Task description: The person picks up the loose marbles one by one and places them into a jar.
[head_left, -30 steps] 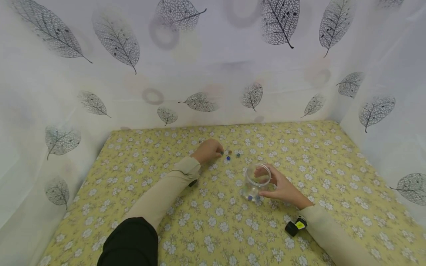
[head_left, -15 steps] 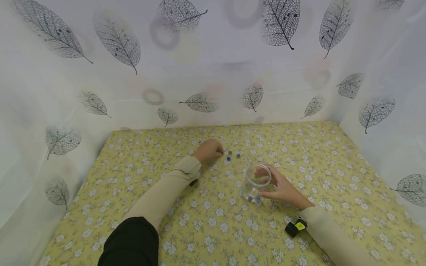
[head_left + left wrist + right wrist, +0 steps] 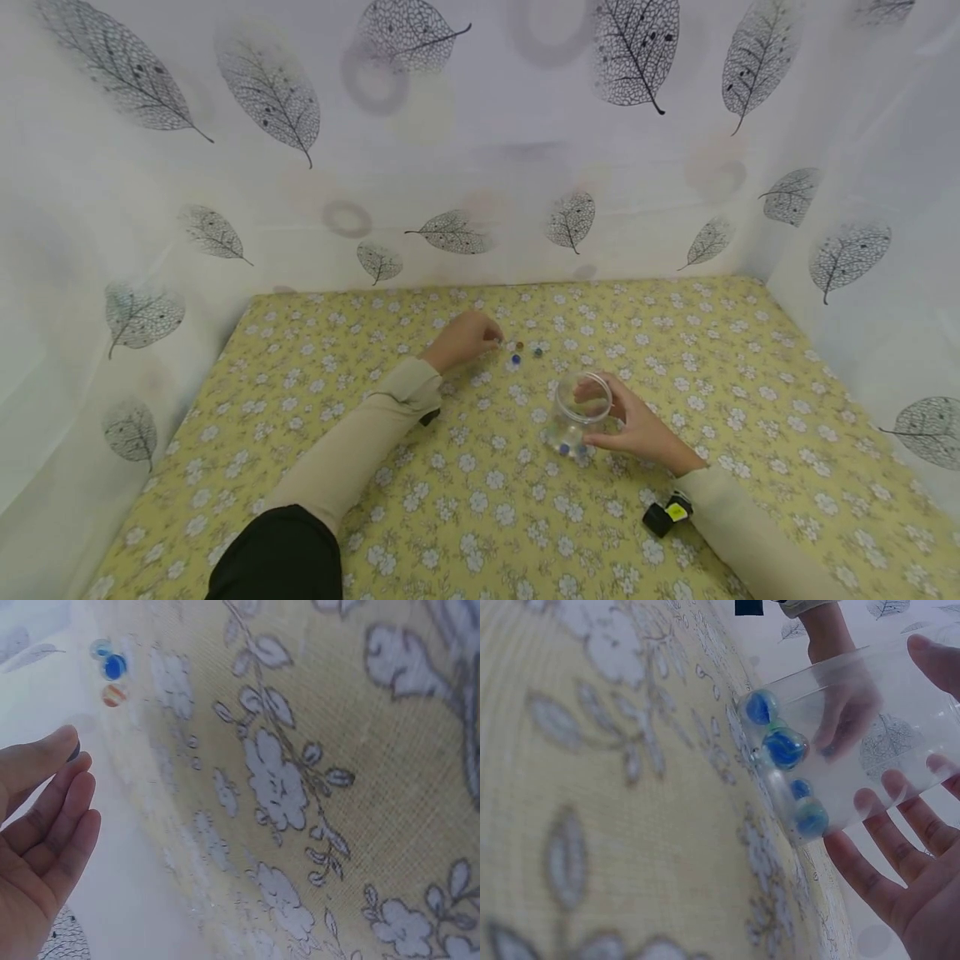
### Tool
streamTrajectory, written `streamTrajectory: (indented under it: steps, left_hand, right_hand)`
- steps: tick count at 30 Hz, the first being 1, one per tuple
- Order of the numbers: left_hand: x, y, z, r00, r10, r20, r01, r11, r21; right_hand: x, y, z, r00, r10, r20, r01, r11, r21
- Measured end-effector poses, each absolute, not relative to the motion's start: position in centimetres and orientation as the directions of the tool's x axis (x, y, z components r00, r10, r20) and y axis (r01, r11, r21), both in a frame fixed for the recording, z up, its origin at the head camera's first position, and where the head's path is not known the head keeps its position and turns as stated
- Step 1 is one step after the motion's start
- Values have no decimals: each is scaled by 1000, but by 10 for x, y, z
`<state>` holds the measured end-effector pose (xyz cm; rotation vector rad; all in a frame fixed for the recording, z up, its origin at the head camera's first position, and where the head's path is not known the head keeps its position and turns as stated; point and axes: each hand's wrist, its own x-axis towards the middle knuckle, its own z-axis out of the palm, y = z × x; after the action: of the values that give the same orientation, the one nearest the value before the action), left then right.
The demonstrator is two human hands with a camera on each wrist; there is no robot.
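Observation:
My left hand (image 3: 461, 340) pinches a small dark marble (image 3: 73, 752) between thumb and index finger, just over the cloth; the other fingers curve loosely below. Near its fingertips lie three loose marbles: a blue one (image 3: 516, 360), an orange-streaked one (image 3: 115, 695) and a teal one (image 3: 537, 352). To the right, a clear open-topped jar (image 3: 559, 415) stands upright, with my right hand (image 3: 637, 427) curved round its right side, thumb in front and fingers behind. Several blue and greenish marbles (image 3: 785, 748) rest on the jar's bottom.
A yellow cloth (image 3: 465, 500) with white flowers covers the table. Pale curtains (image 3: 495, 167) printed with grey leaves close in the back and both sides. A black strap device with a yellow label (image 3: 677, 510) sits at the right wrist.
My left hand has pulled slightly left and up with the marble, its forearm shifting left too. The right hand and jar stay put.

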<state>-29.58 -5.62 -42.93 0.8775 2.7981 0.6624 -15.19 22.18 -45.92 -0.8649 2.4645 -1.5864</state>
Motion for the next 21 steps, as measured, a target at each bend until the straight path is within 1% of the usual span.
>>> streamTrajectory:
  steps: [6,12,15,21]
  left_hand:
    - [-283,-58,-422,-817,574,55,532,714,455]
    - [-265,-58,-413,-797,590,130,573,670,473]
    - [-255,-58,-409,-783,594,182,596,634,493]
    - [-236,-55,-401,-733,608,305,664,545,511]
  right_hand:
    - [-151,222,-459,-836,-500,225,-414,307,-857]
    - [-152,222,-459,-836,-500,225,-419,319,-850]
    - [-152,223,-459,-835,-502,227,-423,319,-848]
    - [-152,222,-459,-835,-501,227,-421,318,-849]
